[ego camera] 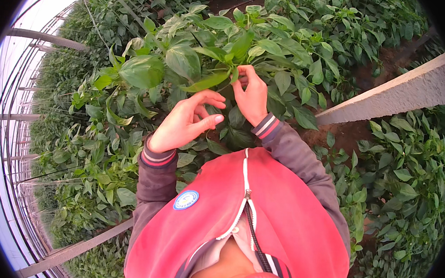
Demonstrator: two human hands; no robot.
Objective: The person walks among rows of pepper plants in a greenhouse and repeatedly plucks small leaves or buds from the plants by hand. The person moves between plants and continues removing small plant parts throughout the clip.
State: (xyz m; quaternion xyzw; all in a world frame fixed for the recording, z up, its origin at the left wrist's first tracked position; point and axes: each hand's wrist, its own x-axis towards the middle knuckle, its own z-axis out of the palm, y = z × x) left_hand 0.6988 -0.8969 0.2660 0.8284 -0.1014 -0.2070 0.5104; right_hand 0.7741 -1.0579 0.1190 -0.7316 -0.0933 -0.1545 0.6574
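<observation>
A leafy pepper plant point(183, 62) stands in front of my chest. Near its upper shoots, my right hand point(251, 96) pinches a small green shoot point(234, 74) between thumb and fingers. My left hand point(190, 122) hovers lower and to the left, its fingers curled but apart, with nothing in it. Just above the left fingertips hangs a long bright leaf point(207, 82). Foliage and my fingers partly hide where the shoot joins the stem.
A concrete post point(388, 90) slants in from the right, with bare soil point(335, 137) around its foot. Another post point(79, 245) crosses at lower left. Dense pepper rows point(409, 175) flank me, and the greenhouse's ribbed wall point(14, 132) curves along the left.
</observation>
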